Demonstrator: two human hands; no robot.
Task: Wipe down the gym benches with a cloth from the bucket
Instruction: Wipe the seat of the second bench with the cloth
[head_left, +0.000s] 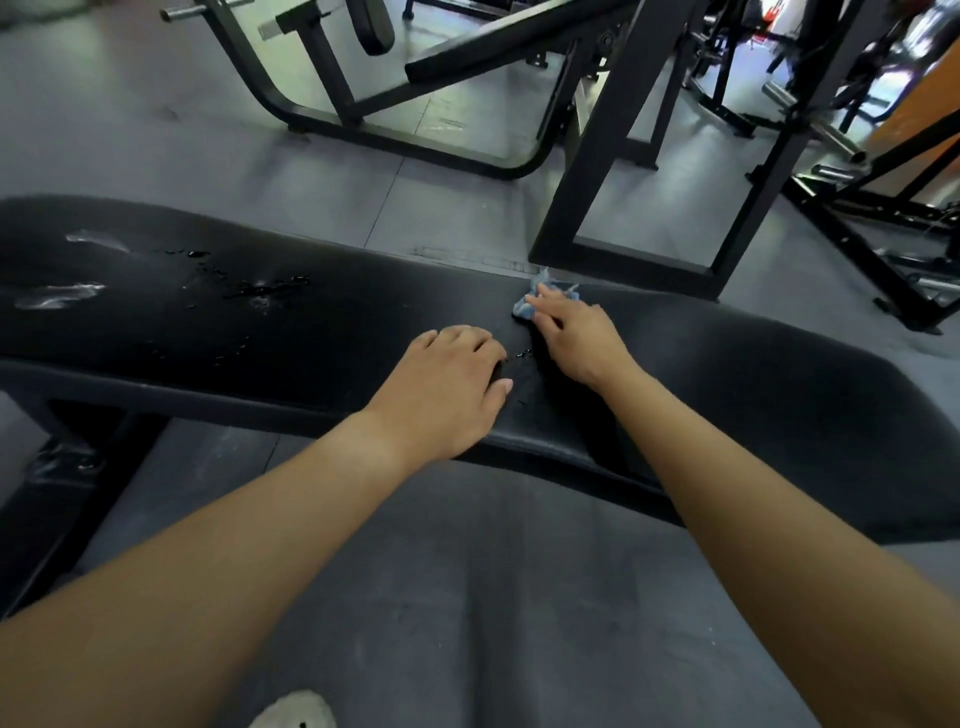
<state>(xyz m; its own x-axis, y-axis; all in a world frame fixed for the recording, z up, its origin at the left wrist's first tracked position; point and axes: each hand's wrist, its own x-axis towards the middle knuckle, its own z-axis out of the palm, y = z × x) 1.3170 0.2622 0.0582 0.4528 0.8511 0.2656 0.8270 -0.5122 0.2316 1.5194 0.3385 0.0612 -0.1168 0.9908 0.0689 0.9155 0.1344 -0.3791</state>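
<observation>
A long black padded bench (260, 332) runs across the view from left to right. Water drops and wet streaks lie on its left half. My right hand (576, 338) presses a small crumpled blue cloth (540, 296) onto the pad near the far edge; its fingers lie extended over the cloth. My left hand (447, 384) rests on the pad near the front edge, fingers curled under, holding nothing. The bucket is not in view.
Black steel frames of gym machines (623, 171) stand right behind the bench, more equipment at the far right (857, 197). Grey rubber floor (467, 597) lies between me and the bench. A white object (296, 712) shows at the bottom edge.
</observation>
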